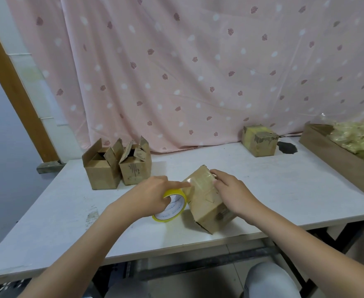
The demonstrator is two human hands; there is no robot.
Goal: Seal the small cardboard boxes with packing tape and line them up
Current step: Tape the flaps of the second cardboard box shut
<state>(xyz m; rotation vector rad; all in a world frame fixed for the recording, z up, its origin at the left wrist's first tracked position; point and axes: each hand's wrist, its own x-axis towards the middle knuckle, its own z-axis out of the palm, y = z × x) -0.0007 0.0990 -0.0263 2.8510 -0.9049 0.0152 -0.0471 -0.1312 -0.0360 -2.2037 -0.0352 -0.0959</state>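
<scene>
Here the box [207, 201] being sealed sits tilted near the front middle of the white surface [284, 190], one corner raised toward the curtain [198, 61], with a shiny strip of tape [199, 180] stretched across its upper face. The left hand [153, 196] has a closed grip on the yellow tape roll [172, 206], fingers curled round its rim, while the index finger points out and presses the tape down at the box's left edge. The roll stands on its edge just beside the box, touching its left side. The right hand [230, 192] lies over the top right of the box, fingers bent round its far edge, so its grip is closed on the box and steadies it.

Two open boxes stand side by side at the back left, flaps up: the left one [100, 168] and the right one [135, 166], touching or nearly so. A sealed box [259, 139] rests at the back right close to the curtain, well apart from the others, with a dark stain [287, 147] on the surface just beside it. A wooden tray [335, 160] at the far right edge holds crumpled yellowish plastic [361, 138]. A grey-clad knee [269, 278] shows below the surface's front edge
</scene>
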